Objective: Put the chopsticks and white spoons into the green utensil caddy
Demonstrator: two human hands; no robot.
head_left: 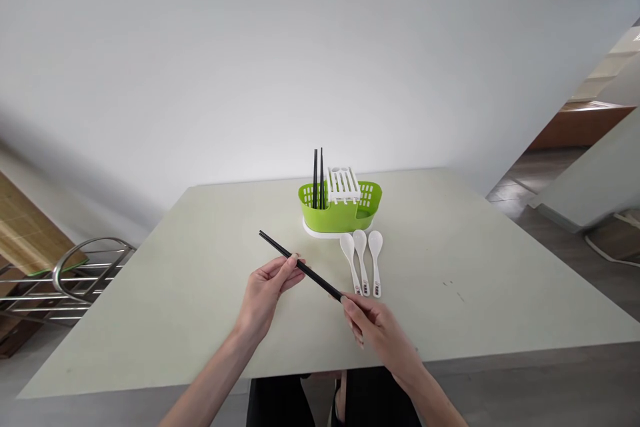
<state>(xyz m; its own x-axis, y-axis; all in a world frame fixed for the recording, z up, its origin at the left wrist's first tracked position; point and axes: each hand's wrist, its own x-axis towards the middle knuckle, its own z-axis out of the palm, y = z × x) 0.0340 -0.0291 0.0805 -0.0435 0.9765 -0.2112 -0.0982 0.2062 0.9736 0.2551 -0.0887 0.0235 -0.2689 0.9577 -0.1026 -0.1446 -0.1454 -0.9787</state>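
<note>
Forearms (215, 377) extend over the table (165, 307); left hand (270, 287) fingers pinch the chopsticks (320, 280) near mid-length, right hand (377, 330) fingers clamp their near end.

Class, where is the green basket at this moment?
In the head view, the green basket stands just right of centre, towards the far side of the table, behind three white spoons, with black chopsticks upright in its left end.

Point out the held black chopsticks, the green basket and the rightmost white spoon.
Held black chopsticks (320, 281): head view, on the shafts.
Green basket (325, 219): head view, on the front wall.
Rightmost white spoon (376, 267): head view, on the handle.
</note>
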